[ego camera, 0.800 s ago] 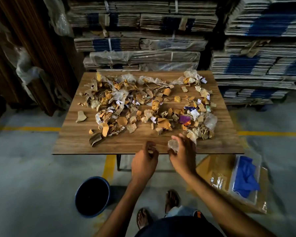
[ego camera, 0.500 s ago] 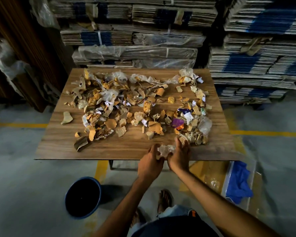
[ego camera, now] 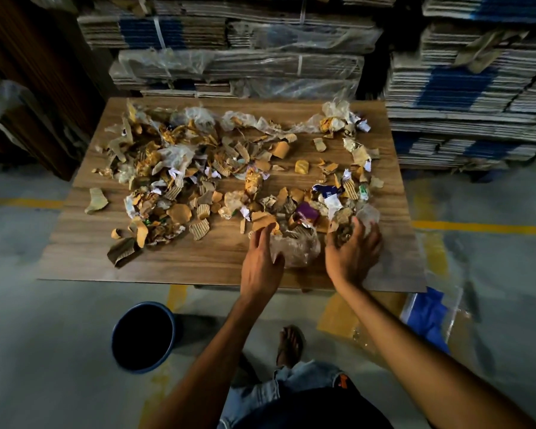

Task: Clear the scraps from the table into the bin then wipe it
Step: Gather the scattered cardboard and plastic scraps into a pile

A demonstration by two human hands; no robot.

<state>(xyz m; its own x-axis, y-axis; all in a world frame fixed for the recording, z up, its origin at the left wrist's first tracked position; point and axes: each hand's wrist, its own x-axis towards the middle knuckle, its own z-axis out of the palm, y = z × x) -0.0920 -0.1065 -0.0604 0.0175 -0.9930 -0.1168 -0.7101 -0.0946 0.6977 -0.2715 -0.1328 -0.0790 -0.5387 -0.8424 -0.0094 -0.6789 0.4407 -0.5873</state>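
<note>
Torn cardboard, paper and plastic scraps [ego camera: 198,181] cover most of the wooden table [ego camera: 84,252]. My left hand [ego camera: 262,258] lies near the front edge with fingers spread, its thumb side against a crumpled clear plastic piece [ego camera: 296,249]. To its right, my right hand [ego camera: 353,253] is cupped over the front-right clump, fingers curled around a bundle of cardboard scraps [ego camera: 342,235]. A dark blue bin [ego camera: 143,335] stands open on the floor, below the table's front edge and left of my arms. A blue cloth [ego camera: 427,314] lies in a clear tray on the floor at the right.
Stacks of flattened cardboard [ego camera: 464,88] rise behind and to the right of the table. Dark wooden panels [ego camera: 44,72] stand at the left. Yellow lines [ego camera: 477,226] cross the grey floor. My sandalled foot [ego camera: 290,339] is under the table's front edge.
Both hands moved forward from the table's front edge onto the scraps and spread apart. The plastic piece they held together now lies between them on the table.
</note>
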